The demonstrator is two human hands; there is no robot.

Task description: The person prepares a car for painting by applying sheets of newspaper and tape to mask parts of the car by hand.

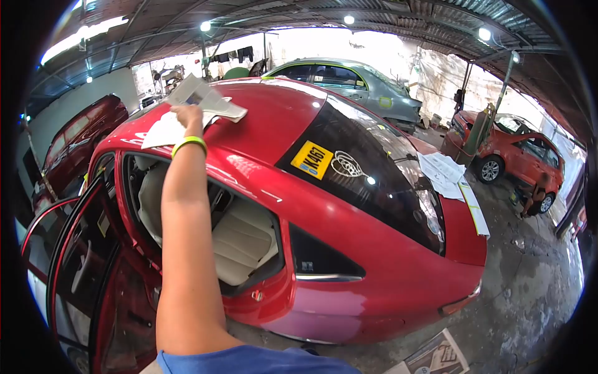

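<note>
My left hand (188,116), with a yellow-green band at the wrist, reaches over the red car's roof (268,115). Its fingers are closed on a newspaper sheet (198,95), which rises from the hand and spreads to the right. Beneath it, more white paper (163,132) lies on the roof near the door side. The arm passes in front of the open door's window gap, where a beige seat (244,243) shows. My right hand is out of the frame.
An open door (112,305) stands at the lower left. Papers (443,173) rest on the trunk, and newspaper (431,358) lies on the floor. Behind are a silver car (398,103) and an orange-red car (523,156), with a crouching person (534,198) beside it.
</note>
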